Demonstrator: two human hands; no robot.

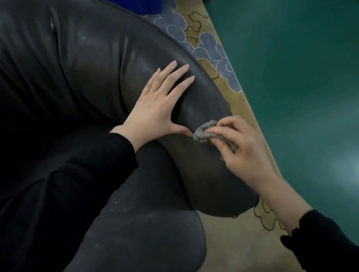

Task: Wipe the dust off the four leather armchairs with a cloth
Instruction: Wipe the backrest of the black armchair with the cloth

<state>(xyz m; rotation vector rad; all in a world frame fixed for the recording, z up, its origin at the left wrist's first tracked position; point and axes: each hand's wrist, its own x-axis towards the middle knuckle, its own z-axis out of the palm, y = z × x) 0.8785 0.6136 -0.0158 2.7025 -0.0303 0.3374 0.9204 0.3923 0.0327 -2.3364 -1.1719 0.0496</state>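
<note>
A dark grey leather armchair [78,72] fills the left and middle of the head view, its curved back and right arm scuffed and dusty. My left hand [157,105] lies flat on the top of the chair's arm with fingers straight and spread. Just to its right, my right hand [240,147] pinches a small bunched grey cloth [205,133] and holds it against the arm's rounded edge. Part of the cloth is hidden under my fingers. Both forearms wear black sleeves.
A tan rug with grey-blue cloud patterns [212,48] lies under the chair and runs along its right side. A green floor [302,80] spreads to the right. Something blue [148,1] stands behind the chair at the top.
</note>
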